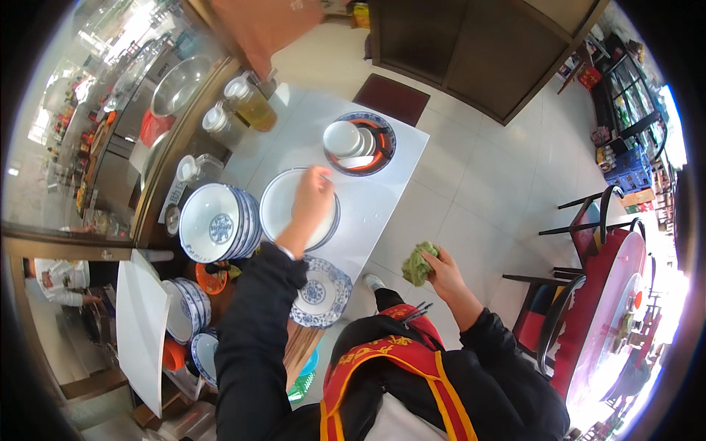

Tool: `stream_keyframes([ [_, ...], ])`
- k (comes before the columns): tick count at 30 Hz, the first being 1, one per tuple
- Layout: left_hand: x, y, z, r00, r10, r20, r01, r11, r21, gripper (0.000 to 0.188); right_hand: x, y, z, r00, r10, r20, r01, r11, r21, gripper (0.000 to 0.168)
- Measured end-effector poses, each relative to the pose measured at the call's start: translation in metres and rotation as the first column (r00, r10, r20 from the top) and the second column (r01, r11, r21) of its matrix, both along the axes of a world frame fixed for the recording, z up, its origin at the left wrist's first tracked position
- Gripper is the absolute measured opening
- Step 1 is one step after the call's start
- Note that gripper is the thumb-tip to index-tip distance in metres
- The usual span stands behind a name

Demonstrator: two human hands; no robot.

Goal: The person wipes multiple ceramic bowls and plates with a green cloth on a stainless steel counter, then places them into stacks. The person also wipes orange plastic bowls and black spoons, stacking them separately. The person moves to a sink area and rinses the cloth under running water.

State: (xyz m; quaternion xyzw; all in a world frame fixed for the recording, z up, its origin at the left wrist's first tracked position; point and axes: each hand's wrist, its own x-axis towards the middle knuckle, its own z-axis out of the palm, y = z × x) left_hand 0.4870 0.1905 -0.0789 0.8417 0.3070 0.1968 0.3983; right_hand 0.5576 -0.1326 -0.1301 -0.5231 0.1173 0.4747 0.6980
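Note:
My left hand (313, 201) is over a large white bowl with a blue rim (276, 206) on the white counter; its fingers are blurred and partly hidden, so I cannot tell whether they hold anything. My right hand (444, 271), out over the floor, is closed on a crumpled green cloth (419, 264). Beyond the left hand, a blue-patterned plate (390, 129) carries an orange-red dish, small white bowls (341, 138) and a white spoon (356, 161). Left of the large bowl stands a tilted stack of blue-and-white bowls (212, 223). A blue-patterned plate (325, 292) lies below my left wrist.
Lidded jugs (251, 105) line the glass partition at the counter's left. Below are more bowls (182, 311), an orange container (174, 354) and a white panel (143, 331). Black-framed chairs (538, 308) and a round table with a red cloth (573, 331) stand at right. A dark cabinet (458, 44) is ahead.

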Motion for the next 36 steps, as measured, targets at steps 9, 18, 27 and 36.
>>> stream_keyframes([
  [9,0.101,0.095,-0.055,0.896,0.212,-0.389,-0.114,0.959,0.259,0.041,-0.010,-0.068,-0.043,0.991,-0.132,-0.017,0.129,0.985,-0.113,0.020],
  [18,0.119,0.106,-0.044,0.857,0.264,-0.443,-0.157,0.952,0.264,0.025,-0.017,-0.067,-0.049,0.991,-0.129,-0.039,0.124,0.986,-0.108,0.019],
  [27,0.034,0.094,0.017,0.972,0.227,-0.060,-0.223,0.808,-0.545,0.023,-0.012,-0.025,-0.042,1.000,-0.007,0.011,0.008,0.997,-0.079,0.024],
  [36,-0.227,-0.014,0.034,0.754,0.646,0.114,-0.302,0.496,-0.814,0.025,-0.043,0.053,-0.008,0.904,0.410,0.124,-0.409,0.912,-0.033,0.033],
])
